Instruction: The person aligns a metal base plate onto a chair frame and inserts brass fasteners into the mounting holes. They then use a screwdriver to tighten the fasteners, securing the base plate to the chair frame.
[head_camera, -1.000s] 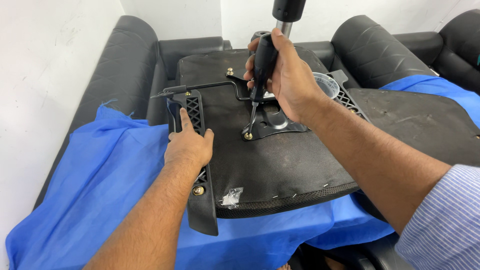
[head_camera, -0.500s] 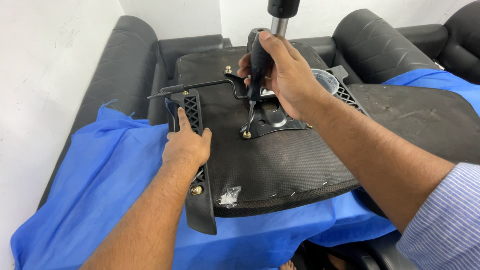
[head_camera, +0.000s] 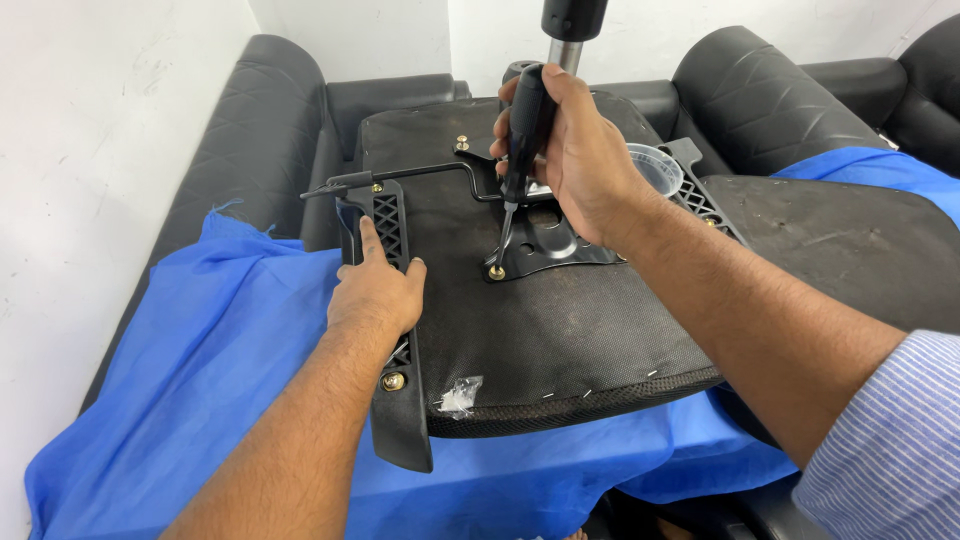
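An upturned black chair seat (head_camera: 560, 340) lies on a blue cloth (head_camera: 200, 400). My right hand (head_camera: 570, 150) grips a black-handled screwdriver (head_camera: 517, 150), its tip set on a brass bolt (head_camera: 496, 271) at the corner of the metal mechanism plate (head_camera: 550, 245). My left hand (head_camera: 377, 285) presses flat on the black armrest bracket (head_camera: 395, 420) at the seat's left edge, index finger stretched along its slotted part. A brass bolt (head_camera: 393, 381) sits in the bracket just below that hand. A gas-lift column (head_camera: 570, 30) rises behind my right hand.
A clear plastic cup (head_camera: 655, 165) stands on the seat behind my right wrist. A second black seat panel (head_camera: 850, 240) lies to the right. Black sofa cushions (head_camera: 240, 150) surround the work, with a white wall (head_camera: 90, 150) at the left. A small torn plastic bag (head_camera: 460, 395) clings to the seat's front edge.
My right hand and the screwdriver have stayed on the same bolt, with a slight turn of the handle. The left hand has not moved off the bracket.
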